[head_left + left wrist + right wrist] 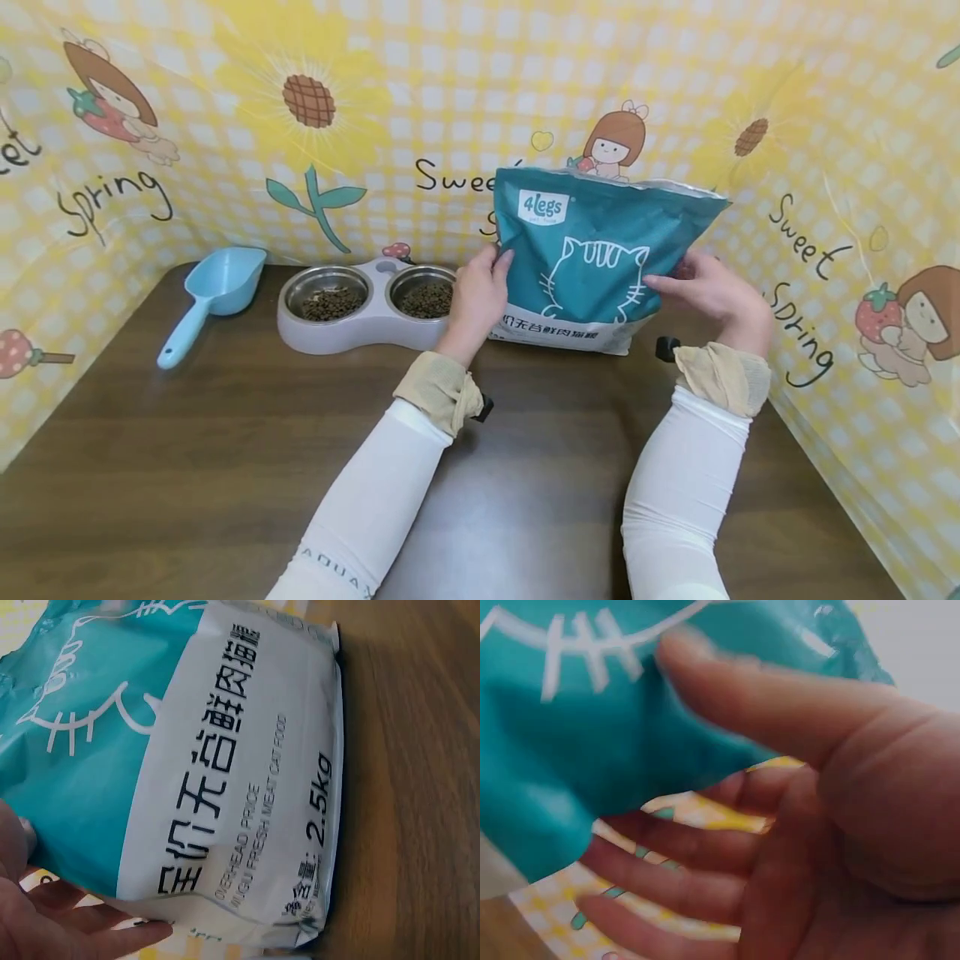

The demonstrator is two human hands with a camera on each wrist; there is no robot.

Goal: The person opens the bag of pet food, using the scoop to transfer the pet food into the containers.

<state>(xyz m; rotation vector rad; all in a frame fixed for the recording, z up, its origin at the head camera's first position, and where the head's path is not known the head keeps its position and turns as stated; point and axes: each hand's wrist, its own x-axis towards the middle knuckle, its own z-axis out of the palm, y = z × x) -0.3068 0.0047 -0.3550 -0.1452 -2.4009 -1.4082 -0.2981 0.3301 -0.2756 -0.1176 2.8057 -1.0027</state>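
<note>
A teal and white bag of cat food [592, 250] stands nearly upright towards the back of the table, its front facing me. My left hand [480, 292] holds its left side, the thumb at the front edge and the fingers reaching behind. On the opposite side my right hand [720, 292] grips the bag, thumb pressed on the teal front and fingers [682, 885] spread behind the edge. The left wrist view shows the bag's white lower panel [225, 780] marked 2.5kg. Whether its bottom touches the table I cannot tell.
Left of the bag sits a grey double pet bowl [360, 339] with brown kibble in both steel dishes. A light blue scoop [225, 279] lies farther left. Yellow checked cloth [465, 92] lines the walls around the brown wooden table [187, 467].
</note>
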